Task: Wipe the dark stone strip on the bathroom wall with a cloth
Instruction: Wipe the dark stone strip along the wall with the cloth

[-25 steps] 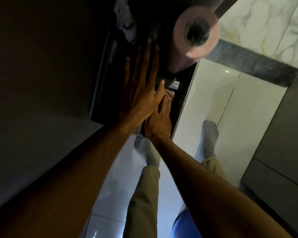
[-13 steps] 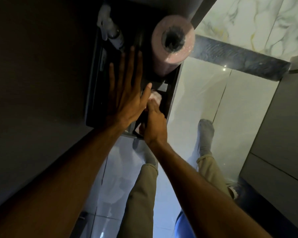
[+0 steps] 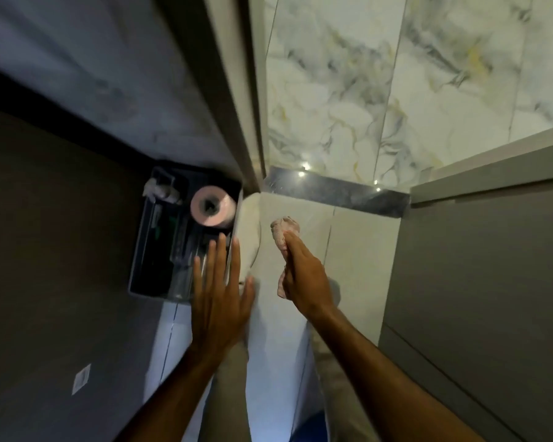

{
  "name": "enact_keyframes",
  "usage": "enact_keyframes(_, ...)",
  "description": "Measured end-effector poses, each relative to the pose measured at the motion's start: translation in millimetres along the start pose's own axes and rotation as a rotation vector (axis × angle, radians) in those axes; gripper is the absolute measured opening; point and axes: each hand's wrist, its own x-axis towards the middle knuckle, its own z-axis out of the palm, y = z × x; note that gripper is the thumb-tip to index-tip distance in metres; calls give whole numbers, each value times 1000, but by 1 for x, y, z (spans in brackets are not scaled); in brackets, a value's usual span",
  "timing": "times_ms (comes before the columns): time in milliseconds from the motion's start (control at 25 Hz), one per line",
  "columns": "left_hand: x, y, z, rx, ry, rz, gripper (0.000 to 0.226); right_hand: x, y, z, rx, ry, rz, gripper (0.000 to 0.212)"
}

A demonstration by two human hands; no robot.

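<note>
Cloth [image 3: 283,232] below stone strip [image 3: 336,194]

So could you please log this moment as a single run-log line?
right hand: holding pink cloth, below dark stone strip, not touching it | left hand: open, fingers spread, by dark tray | wiping: not yet begun

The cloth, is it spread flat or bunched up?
Bunched up: the cloth shows as a crumpled wad gripped in the right hand.

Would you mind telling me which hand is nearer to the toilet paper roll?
Left. The left hand lies just below the toilet paper roll, fingers reaching the black holder's edge; the right hand, gripping the pink cloth, is off to the roll's right.
</note>
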Motion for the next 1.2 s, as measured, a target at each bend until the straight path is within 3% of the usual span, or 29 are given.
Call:
enact_keyframes(120, 3, 65, -19, -2, -60, 123, 72, 16, 7, -72, 28, 91, -10, 58)
enact_keyframes(240, 25, 104, -12, 1, -144, 163, 74, 40, 24, -111, 55, 160, 66, 36)
enact_keyframes(400, 80, 119, 60, 85, -212, 128, 72, 95, 69, -115, 32, 182, 154, 25)
enact_keyframes(640, 165, 98, 293, 120, -240, 32, 71, 251, 190, -21, -156, 53, 55, 67)
enact_keyframes(800, 201, 65, 453, 122, -247, 48, 75, 349, 272, 66, -104, 44, 75, 68)
enact_keyframes(880, 224, 46, 512, 106, -231, 56, 79, 385, 303, 102, -187, 48, -6, 72)
enact_keyframes(1000, 250, 22, 584, 120, -163, 68, 79, 439, 344, 146, -293, 56, -53, 66)
enact_keyframes(1200, 256, -3, 626, 58, 16, 168, 73, 482, 379, 180, -493, 171, -206, 62)
